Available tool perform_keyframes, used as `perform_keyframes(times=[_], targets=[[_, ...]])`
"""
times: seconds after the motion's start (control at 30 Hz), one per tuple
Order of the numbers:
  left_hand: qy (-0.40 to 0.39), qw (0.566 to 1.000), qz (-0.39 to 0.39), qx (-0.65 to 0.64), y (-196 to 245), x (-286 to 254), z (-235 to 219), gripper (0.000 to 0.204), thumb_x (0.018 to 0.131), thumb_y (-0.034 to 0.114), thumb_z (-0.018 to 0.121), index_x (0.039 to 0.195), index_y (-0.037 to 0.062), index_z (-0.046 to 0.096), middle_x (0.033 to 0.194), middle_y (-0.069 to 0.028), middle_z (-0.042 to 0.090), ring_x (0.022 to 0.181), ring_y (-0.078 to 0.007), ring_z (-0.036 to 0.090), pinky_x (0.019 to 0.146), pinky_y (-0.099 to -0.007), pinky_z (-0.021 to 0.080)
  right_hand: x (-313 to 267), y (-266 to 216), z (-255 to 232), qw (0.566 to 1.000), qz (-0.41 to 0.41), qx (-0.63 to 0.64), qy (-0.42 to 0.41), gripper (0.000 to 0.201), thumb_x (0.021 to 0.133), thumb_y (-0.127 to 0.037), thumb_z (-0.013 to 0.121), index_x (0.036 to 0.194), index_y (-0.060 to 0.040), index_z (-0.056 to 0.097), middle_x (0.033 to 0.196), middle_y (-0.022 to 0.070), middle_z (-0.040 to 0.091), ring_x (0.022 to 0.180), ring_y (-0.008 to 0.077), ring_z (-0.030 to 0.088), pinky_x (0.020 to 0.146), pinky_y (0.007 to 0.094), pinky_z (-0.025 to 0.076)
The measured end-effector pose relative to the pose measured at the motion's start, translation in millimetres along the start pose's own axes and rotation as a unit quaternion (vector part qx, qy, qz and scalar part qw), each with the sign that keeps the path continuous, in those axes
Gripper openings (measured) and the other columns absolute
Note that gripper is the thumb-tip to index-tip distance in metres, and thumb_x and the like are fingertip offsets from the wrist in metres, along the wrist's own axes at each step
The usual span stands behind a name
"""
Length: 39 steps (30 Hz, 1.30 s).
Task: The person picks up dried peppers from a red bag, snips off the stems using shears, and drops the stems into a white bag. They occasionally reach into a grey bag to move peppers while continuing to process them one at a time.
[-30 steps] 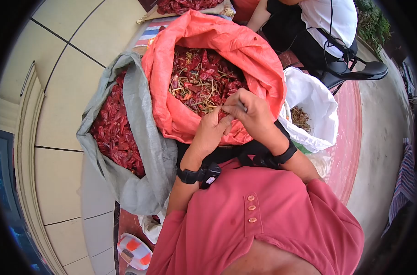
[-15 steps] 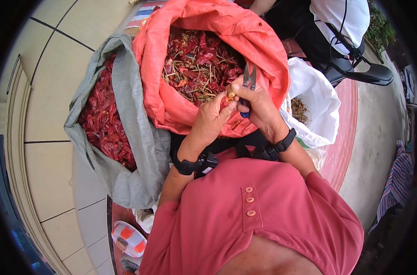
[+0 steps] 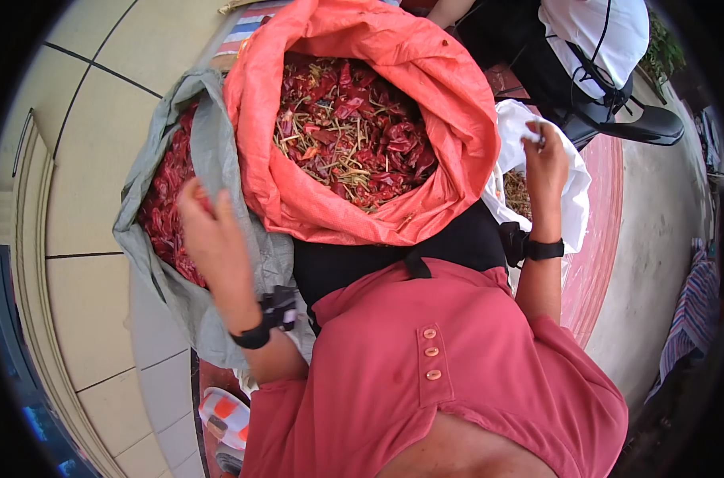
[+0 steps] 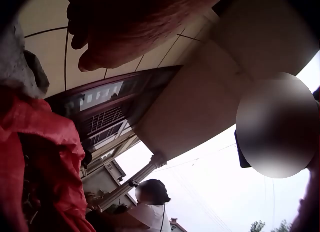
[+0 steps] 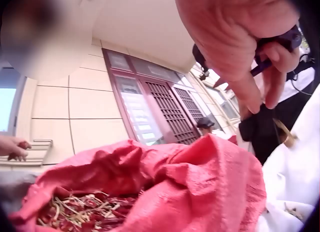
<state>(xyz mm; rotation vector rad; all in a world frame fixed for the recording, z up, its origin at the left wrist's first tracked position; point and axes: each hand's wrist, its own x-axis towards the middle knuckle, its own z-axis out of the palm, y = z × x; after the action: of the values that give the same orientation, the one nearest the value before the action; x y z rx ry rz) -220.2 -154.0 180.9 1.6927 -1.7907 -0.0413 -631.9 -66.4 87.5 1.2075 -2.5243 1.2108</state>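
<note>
Over the grey sack (image 3: 167,291) of red dried chilies (image 3: 164,207), my left hand (image 3: 223,255) is blurred, a red chili piece (image 3: 203,201) between thumb and fingers. In the right wrist view the left hand (image 5: 9,146) shows dark red at its fingertips. My right hand (image 3: 547,179) is raised at the white bag (image 3: 573,195); its fingers curl round dark-handled scissors (image 5: 287,40). Below that hand (image 5: 235,42), a tan chili stem (image 5: 286,134) is in the air, blurred. Between the hands stands the red sack (image 3: 254,147), holding chilies and stems (image 3: 338,135).
A person in a white shirt (image 3: 597,36) sits at the upper right beside a black seat (image 3: 645,127). A white and orange container (image 3: 225,414) lies at lower left. A striped cloth (image 3: 688,311) hangs at the right. Brown stems (image 3: 517,191) lie inside the white bag.
The hands were together over the red sack's near edge around a chili. They have parted: the left moved left over the grey sack, the right moved right to the white bag with the scissors.
</note>
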Motion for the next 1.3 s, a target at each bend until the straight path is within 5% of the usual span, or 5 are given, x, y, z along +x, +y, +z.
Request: perform_keyframes(times=[0.13, 0.43, 0.57, 0.83, 1.3], targets=[[0.075, 0.949, 0.033, 0.306, -41.2, 6.9, -5.6, 0.056, 0.088, 0.019, 0.063, 0.136, 0.0002, 0.043, 0.129, -0.021, 0.052, 0.122, -0.0351, 0.046, 0.104, -0.0441, 0.032, -7.6, 6.6, 20.8, 0.991, 0.049, 0.121, -0.023, 0.015, 0.085, -0.006, 0.064, 0.099, -0.0048, 0.068, 0.098, 0.0138, 0.066, 0.087, 0.0244, 0.066, 0.075, 0.0338, 0.05], [-0.214, 0.945, 0.114, -0.219, 55.0, -43.7, 54.3, 0.029, 0.09, 0.008, 0.058, 0.118, 0.0039, 0.062, 0.109, -0.0082, 0.065, 0.09, -0.0179, 0.064, 0.08, -0.0296, 0.051, -35.9, -104.6, 120.0, 0.944, -0.155, 0.012, -0.29, 0.024, 0.091, -0.025, 0.058, 0.112, -0.0152, 0.061, 0.1, 0.0151, 0.061, 0.089, 0.0361, 0.063, 0.073, 0.0472, 0.05], [-0.321, 0.889, -0.029, -0.326, 48.1, -51.1, 79.2, 0.029, 0.095, 0.011, 0.054, 0.123, 0.0017, 0.057, 0.109, -0.0109, 0.065, 0.092, -0.0146, 0.064, 0.077, -0.027, 0.05, -41.6, -101.1, 121.7, 0.952, -0.167, 0.044, -0.253, 0.021, 0.087, -0.021, 0.061, 0.107, -0.0133, 0.061, 0.099, 0.0132, 0.06, 0.086, 0.0354, 0.063, 0.071, 0.0473, 0.05], [-0.346, 0.722, -0.135, -0.584, 53.0, -43.3, 115.5, 0.044, 0.099, 0.025, 0.056, 0.131, -0.0026, 0.049, 0.115, -0.0107, 0.061, 0.103, -0.0154, 0.059, 0.09, -0.0295, 0.048, -82.5, -115.8, 51.3, 0.894, -0.236, 0.252, -0.285, 0.023, 0.076, 0.0, 0.069, 0.092, -0.0062, 0.054, 0.089, 0.0091, 0.056, 0.085, 0.0294, 0.061, 0.07, 0.0354, 0.049], [-0.326, 0.709, -0.054, -0.623, 54.8, -56.7, 109.2, 0.037, 0.1, 0.015, 0.051, 0.134, 0.0012, 0.051, 0.115, -0.0063, 0.062, 0.104, -0.0112, 0.058, 0.092, -0.0245, 0.046, -88.9, -117.5, 39.4, 0.882, -0.223, 0.366, -0.196, 0.02, 0.079, -0.005, 0.074, 0.09, -0.0027, 0.059, 0.088, 0.0062, 0.059, 0.081, 0.0215, 0.06, 0.072, 0.0326, 0.049]])
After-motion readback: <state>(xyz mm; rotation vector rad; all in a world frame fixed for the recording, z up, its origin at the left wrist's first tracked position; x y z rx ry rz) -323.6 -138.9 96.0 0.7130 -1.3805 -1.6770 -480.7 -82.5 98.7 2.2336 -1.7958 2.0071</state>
